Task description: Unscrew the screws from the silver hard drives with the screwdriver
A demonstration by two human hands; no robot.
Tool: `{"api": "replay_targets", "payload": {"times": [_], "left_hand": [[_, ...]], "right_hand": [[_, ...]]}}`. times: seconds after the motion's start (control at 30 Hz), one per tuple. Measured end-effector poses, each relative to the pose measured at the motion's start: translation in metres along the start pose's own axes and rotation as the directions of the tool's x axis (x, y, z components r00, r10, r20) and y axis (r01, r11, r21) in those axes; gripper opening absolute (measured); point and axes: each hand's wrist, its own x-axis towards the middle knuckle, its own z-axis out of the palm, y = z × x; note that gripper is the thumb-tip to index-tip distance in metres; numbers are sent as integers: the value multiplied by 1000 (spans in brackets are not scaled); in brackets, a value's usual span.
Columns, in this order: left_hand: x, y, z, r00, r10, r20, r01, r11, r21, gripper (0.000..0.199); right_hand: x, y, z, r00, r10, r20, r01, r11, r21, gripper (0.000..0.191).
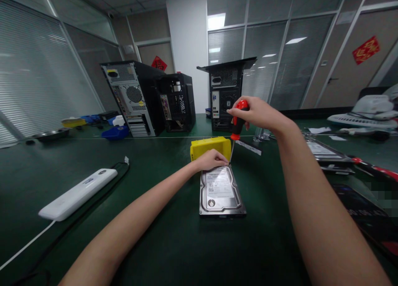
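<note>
A silver hard drive (220, 190) with a white label lies flat on the dark green table (149, 244). My left hand (213, 160) rests on the drive's far edge, its fingers together near the far right corner. My right hand (250, 111) is wrapped round the red and black handle of a screwdriver (236, 126). The shaft points down, and its tip is at the drive's far right corner, close to my left fingertips. Just behind the drive sits a yellow bin (209, 147), partly covered by my left hand.
Computer cases (144, 95) stand at the back, another (226, 95) behind the screwdriver. A white power strip (79, 192) lies left with cables. Right are more drives (325, 151), a red-black tool (374, 167) and a phone (362, 209). A metal strip (248, 147) lies beyond the drive.
</note>
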Motion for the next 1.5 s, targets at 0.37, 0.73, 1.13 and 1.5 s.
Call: {"api": "replay_targets", "payload": {"times": [0.37, 0.73, 1.13, 1.5], "left_hand": [[0, 2, 1, 1000, 7, -17, -6, 1000, 30, 24], [-1, 5, -1, 1000, -7, -1, 7, 1000, -3, 22], [-3, 13, 1, 997, -24, 76, 36, 987, -159, 47], [-4, 15, -2, 997, -14, 75, 23, 992, -127, 40]], "right_hand": [[0, 3, -1, 1000, 13, -9, -13, 1000, 10, 32], [-4, -5, -3, 997, -43, 60, 42, 999, 17, 37], [-4, -10, -1, 993, -61, 98, 60, 998, 20, 30], [-4, -11, -5, 998, -61, -14, 62, 997, 37, 32]]}}
